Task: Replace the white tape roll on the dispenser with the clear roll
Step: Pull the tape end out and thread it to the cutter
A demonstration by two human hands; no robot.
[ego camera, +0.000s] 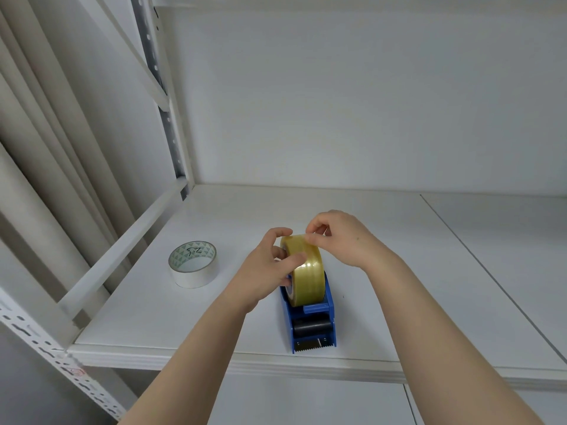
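White shelf (pixel 383 271) at about chest height, a person reaching over its front edge with both forearms. On it, near the front edge, sits the blue dispenser (pixel 310 320), its long axis running from the far side toward the person, toothed blade at the near end, black roller just behind that. The clear roll (pixel 306 271) stands upright on edge in the dispenser's far end, so the swap itself looks done; the roll's axle lies left to right, tape face toward the person. The white roll (pixel 192 264) lies flat on the shelf to the left, well apart from the dispenser and from both hands. Left hand (pixel 270 265) wraps the roll's left flank, thumb across the tape face, fingers curled at the core, steadying it. Right hand (pixel 340 240) is above and right of the roll, thumb and forefinger pinched together at the top of the roll, probably on the loose tape end, though the end itself is too clear to make out. Next move likely turns on this: the blade lies straight toward the person from the pinch, so the right hand, already on top, would draw tape down over the roller.
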